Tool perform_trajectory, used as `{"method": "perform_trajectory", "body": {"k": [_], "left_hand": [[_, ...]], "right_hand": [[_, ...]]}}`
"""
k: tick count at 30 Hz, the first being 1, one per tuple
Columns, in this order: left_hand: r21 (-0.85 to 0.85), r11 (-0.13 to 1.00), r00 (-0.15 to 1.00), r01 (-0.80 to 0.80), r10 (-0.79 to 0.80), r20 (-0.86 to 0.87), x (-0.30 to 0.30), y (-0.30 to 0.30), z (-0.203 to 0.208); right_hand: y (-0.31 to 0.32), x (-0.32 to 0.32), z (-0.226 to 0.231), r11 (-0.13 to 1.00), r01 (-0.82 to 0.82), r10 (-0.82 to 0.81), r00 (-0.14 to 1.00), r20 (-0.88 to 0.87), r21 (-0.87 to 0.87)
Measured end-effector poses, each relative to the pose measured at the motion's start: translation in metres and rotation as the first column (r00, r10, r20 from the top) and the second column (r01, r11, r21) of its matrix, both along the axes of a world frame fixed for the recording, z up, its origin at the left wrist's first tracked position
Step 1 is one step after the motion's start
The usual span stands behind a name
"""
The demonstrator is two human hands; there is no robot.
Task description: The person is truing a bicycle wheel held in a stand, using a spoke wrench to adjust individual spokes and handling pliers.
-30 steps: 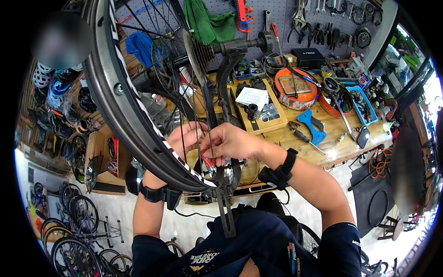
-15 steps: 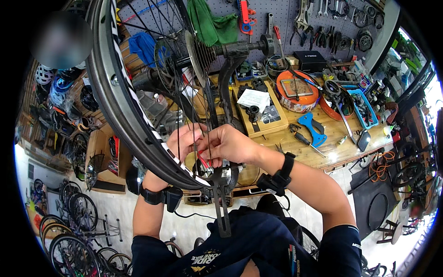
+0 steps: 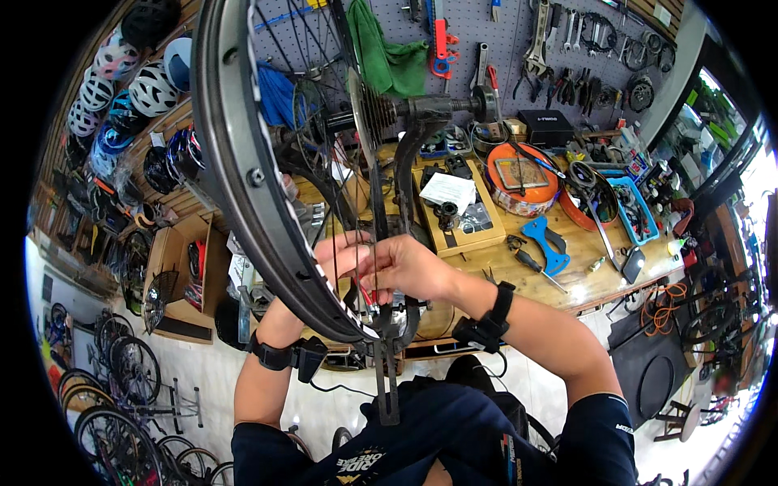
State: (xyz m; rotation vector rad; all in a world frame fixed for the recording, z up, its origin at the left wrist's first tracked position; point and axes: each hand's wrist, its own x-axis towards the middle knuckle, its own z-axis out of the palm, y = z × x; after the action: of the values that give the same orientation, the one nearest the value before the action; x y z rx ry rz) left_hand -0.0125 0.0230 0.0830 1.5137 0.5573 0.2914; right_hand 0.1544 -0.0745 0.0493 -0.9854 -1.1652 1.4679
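Note:
A bicycle wheel with a black rim (image 3: pixel 243 174) and a cassette (image 3: pixel 371 109) stands upright in a black truing stand (image 3: pixel 413 150) in front of me. My left hand (image 3: pixel 342 253) is behind the rim, its fingers curled among the spokes; what they hold is hidden. From the other side my right hand (image 3: pixel 413 266) reaches in, thumb and fingers pinched together at the spokes, close to the left fingertips. A small red tool (image 3: pixel 366 292) shows at the right fingertips, near the bottom of the rim, partly covered by spokes and fingers.
On the wooden bench (image 3: pixel 519 283) lie a cardboard box (image 3: pixel 486 235) with small parts, an orange round container (image 3: pixel 523 194), a blue-handled tool (image 3: pixel 547 245), a screwdriver (image 3: pixel 531 257) and a blue tray (image 3: pixel 636 209). Tools hang on the pegboard (image 3: pixel 466 20). Helmets (image 3: pixel 154 89) line the left wall.
The view has shifted slightly, and the wheel appears further right and lower. Both hands, still at the spokes, appear slightly lower and to the right with the red tool.

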Motion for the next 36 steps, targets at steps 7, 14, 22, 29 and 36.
{"method": "perform_trajectory", "body": {"k": [7, 14, 22, 29, 36], "left_hand": [[0.102, 0.994, 0.999, 0.036, -0.037, 0.009, -0.002, 0.005, 0.003], [-0.069, 0.997, 0.999, -0.038, 0.036, -0.023, 0.000, -0.001, 0.004], [0.087, 0.992, 0.980, 0.087, -0.101, 0.170, -0.012, 0.003, -0.013], [0.317, 0.937, 0.976, 0.145, -0.188, 0.111, -0.049, -0.005, -0.024], [0.785, 0.591, 0.980, 0.185, -0.168, -0.104, -0.052, -0.022, 0.004]], "right_hand": [[-0.025, 0.011, 0.025, 0.984, -0.126, 0.092, 0.965, -0.246, -0.123], [-0.038, -0.036, 0.030, 0.896, 0.388, -0.445, 0.793, 0.416, 0.218], [-0.013, -0.031, 0.024, 0.966, 0.077, -0.164, 0.921, 0.354, 0.248], [-0.019, -0.023, 0.016, 0.946, 0.052, -0.215, 0.839, 0.499, 0.319], [-0.031, -0.008, 0.027, 0.972, -0.047, -0.024, 0.955, 0.297, 0.229]]}}
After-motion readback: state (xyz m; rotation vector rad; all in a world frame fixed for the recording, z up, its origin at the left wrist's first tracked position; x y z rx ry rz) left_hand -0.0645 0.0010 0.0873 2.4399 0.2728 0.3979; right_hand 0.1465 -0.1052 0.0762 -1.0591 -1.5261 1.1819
